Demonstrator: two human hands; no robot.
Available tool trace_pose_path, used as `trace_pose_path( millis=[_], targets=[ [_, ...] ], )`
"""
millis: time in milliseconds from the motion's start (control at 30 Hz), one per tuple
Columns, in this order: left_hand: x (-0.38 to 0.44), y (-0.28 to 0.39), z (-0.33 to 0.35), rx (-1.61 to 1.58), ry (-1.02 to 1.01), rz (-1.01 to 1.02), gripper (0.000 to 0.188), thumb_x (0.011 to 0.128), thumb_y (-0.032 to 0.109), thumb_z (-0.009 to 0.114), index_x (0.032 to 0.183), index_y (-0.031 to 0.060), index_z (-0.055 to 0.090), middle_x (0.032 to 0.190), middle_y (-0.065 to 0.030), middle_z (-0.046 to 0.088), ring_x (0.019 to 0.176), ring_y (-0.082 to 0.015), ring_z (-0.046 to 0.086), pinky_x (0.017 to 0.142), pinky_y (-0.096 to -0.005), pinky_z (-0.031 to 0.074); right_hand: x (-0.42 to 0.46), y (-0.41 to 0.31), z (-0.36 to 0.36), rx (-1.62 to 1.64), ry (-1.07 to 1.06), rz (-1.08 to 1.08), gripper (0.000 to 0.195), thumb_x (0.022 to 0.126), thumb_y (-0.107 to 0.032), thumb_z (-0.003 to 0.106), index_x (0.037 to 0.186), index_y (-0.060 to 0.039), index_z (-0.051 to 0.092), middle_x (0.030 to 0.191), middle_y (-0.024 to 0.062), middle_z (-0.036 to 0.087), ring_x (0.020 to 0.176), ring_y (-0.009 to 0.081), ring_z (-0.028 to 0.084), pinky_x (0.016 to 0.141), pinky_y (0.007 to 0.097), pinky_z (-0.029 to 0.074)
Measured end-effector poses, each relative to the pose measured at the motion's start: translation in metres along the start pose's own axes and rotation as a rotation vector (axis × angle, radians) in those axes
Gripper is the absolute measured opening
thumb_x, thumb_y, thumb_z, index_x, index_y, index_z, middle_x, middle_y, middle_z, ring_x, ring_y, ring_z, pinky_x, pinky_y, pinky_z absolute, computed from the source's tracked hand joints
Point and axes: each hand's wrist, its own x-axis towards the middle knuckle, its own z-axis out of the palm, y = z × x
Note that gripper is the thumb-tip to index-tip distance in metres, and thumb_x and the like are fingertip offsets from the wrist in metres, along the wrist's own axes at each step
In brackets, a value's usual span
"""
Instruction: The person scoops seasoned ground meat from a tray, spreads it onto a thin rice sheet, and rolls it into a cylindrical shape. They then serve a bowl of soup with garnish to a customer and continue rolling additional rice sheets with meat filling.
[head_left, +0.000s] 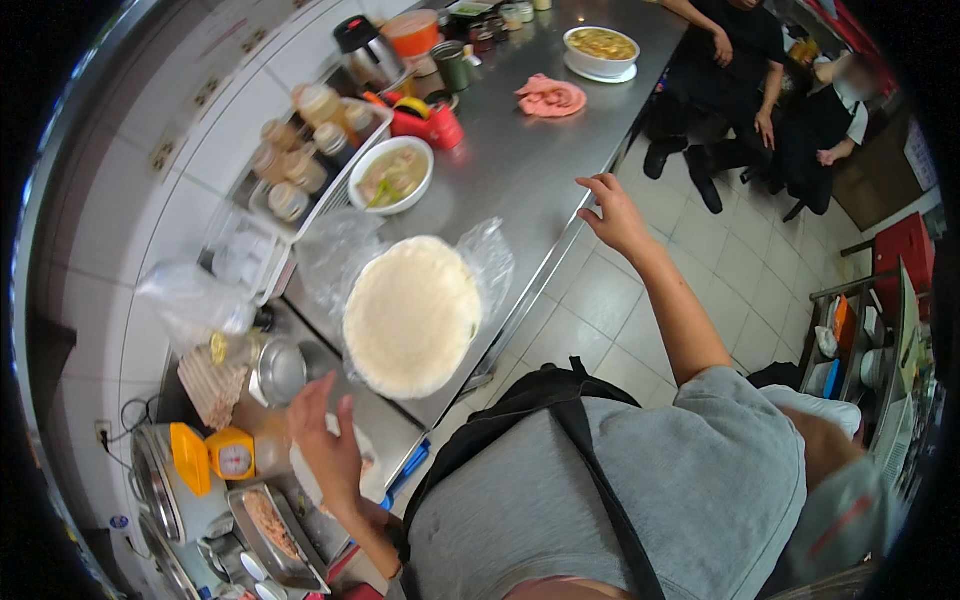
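Observation:
My left hand (328, 442) hangs over the metal counter with its fingers apart and nothing held, beside a round metal tin (280, 371). Past the counter's front edge, above the tiled floor, my right hand (609, 210) is raised with fingers spread and bent, also holding nothing. Between the two lies a large round pale sheet of dough or wrapper (412, 316), with clear plastic bags (487, 262) around it. Just beyond it stands a white bowl of soup with meat and greens (391, 175). A pink cloth (551, 96) lies crumpled farther along the counter.
A white basket (341, 184) of sauce bottles lines the wall. A soup bowl (601, 54) stands at the far end. On the left are a yellow kitchen scale (232, 454) and a metal tray (277, 536) with minced meat. Two people sit at upper right; another person is close at lower right.

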Motion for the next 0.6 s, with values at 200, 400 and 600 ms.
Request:
trace_pose_path(
  millis=[200, 400, 600],
  targets=[
    [0.092, 0.088, 0.082, -0.081, -0.317, 0.366, 0.034, 0.086, 0.025, 0.070, 0.118, 0.0108, 0.069, 0.118, -0.0096, 0.064, 0.121, -0.0325, 0.052, 0.108, -0.0470, 0.031, -0.024, 0.041, -0.061, 0.051, 0.112, 0.085, 0.030, 0.071, -0.010, 0.083, 0.073, -0.0039, 0.053, 0.092, 0.0112, 0.061, 0.082, 0.0312, 0.060, 0.070, 0.0391, 0.048],
    [0.211, 0.175, 0.183, -0.245, -0.436, 0.682, 0.032, 0.087, 0.024, 0.070, 0.117, 0.0128, 0.070, 0.117, -0.0099, 0.066, 0.120, -0.0311, 0.053, 0.106, -0.0456, 0.033, -0.068, 0.077, -0.070, 0.139, 0.108, 0.181, 0.022, 0.076, -0.007, 0.080, 0.078, -0.0018, 0.059, 0.096, 0.0080, 0.063, 0.087, 0.0246, 0.062, 0.076, 0.0342, 0.049],
    [0.379, 0.283, 0.343, -0.299, -0.394, 0.563, 0.026, 0.085, 0.016, 0.067, 0.111, 0.0159, 0.073, 0.117, -0.0103, 0.068, 0.117, -0.0311, 0.057, 0.102, -0.0440, 0.040, -0.030, 0.135, -0.105, 0.193, 0.080, 0.351, 0.029, 0.082, 0.000, 0.074, 0.109, -0.0106, 0.070, 0.110, 0.0092, 0.063, 0.092, 0.0224, 0.064, 0.075, 0.0341, 0.051]
  ],
)
